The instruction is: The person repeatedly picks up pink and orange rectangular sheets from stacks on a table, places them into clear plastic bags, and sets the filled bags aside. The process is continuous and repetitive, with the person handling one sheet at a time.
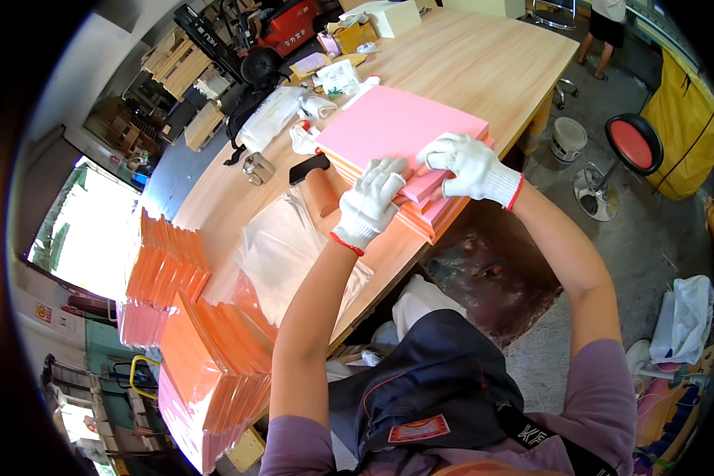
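Observation:
A tall stack of pink paper sheets [404, 119] with orange layers beneath rests at the table's near edge. My left hand [369, 202], in a white knitted glove with bare fingertips, pinches the near edge of the top pink sheets between fingers and thumb. Close by on its right, my right hand [470, 168] wears a matching glove; its fingers bend over the near corner of the same sheets. Just left of the stack lie an orange roll [320, 193] and a black phone [309, 167]. Clear plastic bags [282, 238] lie flat beside my left forearm.
Plastic-wrapped stacks of orange paper [214, 357] stand at the table's left end. A metal can [258, 168], white bags [274, 117] and a white box [389, 17] sit farther back. On the floor at right are a red stool [635, 144] and a white bucket [568, 139].

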{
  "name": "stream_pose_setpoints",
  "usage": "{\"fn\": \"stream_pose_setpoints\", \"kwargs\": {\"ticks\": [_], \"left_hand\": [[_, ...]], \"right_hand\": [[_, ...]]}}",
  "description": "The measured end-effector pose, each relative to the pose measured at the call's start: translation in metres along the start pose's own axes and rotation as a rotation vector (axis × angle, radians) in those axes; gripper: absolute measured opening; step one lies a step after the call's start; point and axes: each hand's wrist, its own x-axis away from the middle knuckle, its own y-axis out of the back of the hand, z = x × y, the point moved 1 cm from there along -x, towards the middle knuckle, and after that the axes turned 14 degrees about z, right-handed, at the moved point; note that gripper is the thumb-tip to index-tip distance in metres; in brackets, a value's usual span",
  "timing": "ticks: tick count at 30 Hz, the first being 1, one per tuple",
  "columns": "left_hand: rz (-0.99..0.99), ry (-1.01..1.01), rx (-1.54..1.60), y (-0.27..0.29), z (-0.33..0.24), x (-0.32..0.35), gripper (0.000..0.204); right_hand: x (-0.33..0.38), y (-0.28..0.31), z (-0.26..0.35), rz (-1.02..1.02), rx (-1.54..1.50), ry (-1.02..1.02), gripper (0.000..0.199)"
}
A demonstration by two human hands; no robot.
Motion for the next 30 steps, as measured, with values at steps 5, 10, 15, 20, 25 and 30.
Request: {"fn": "stream_pose_setpoints", "kwargs": {"ticks": [5, 10, 15, 20, 25, 30], "left_hand": [[0.024, 0.021, 0.061, 0.006, -0.005, -0.007, 0.038], [0.019, 0.111, 0.129, 0.008, -0.002, -0.007, 0.035], [0.149, 0.268, 0.213, 0.018, -0.006, -0.010, 0.031], [0.058, 0.070, 0.267, 0.026, -0.002, -0.008, 0.041], [0.048, 0.221, 0.172, 0.006, -0.006, -0.010, 0.048], [-0.008, 0.102, 0.072, 0.006, -0.004, -0.007, 0.045]], "right_hand": [[0.001, -0.005, -0.011, -0.043, -0.079, 0.039, 0.036], [0.000, -0.006, -0.005, -0.053, 0.039, 0.023, 0.029], [-0.001, -0.007, 0.002, -0.079, 0.208, -0.024, 0.025], [-0.004, -0.006, 0.005, -0.078, 0.266, -0.057, 0.023], [0.001, 0.012, 0.015, -0.246, 0.329, 0.051, 0.030], [0.036, 0.024, 0.021, -0.329, -0.677, -0.663, 0.037]]}}
